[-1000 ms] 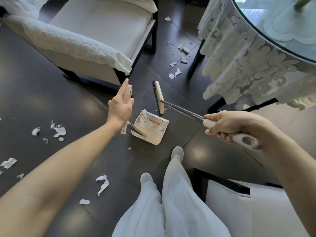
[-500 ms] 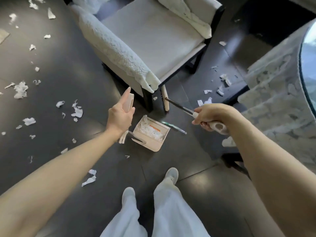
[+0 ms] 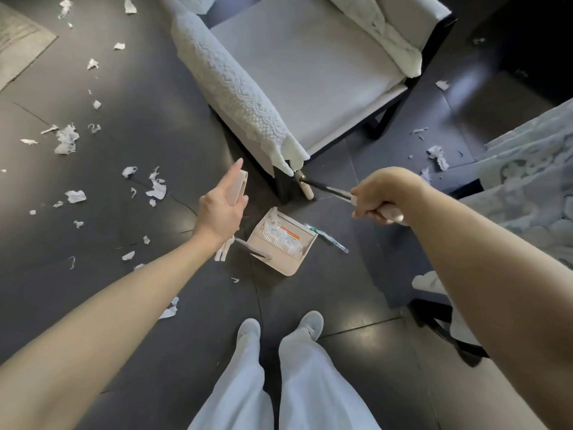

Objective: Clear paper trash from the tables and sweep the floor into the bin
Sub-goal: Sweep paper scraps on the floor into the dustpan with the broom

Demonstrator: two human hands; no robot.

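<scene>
1. Head view: my left hand [image 3: 221, 209] is wrapped round the top of the dustpan [image 3: 283, 243] handle, thumb straight along it. The pan sits on the dark floor [image 3: 148, 119] just ahead of my two shoes [image 3: 249, 328] and holds paper scraps [image 3: 280, 235].
2. My right hand [image 3: 381, 197] is clenched on the broom [image 3: 328, 189]. Its head lies against the front leg of the armchair [image 3: 310, 72], partly hidden by the corner of the lace cover [image 3: 235, 88].
3. A thin green stick [image 3: 327, 237], I cannot tell what, lies just beside the pan's right edge.
4. In the way: the armchair stands between the two spreads of loose scraps, and a table under a lace cloth [image 3: 527, 175] crowds the right side. A rug [image 3: 18, 41] corner shows far left.
5. Counts: one dustpan, one broom, one armchair, one green stick. Loose scraps are too many to count on the left, and only a handful on the right.
</scene>
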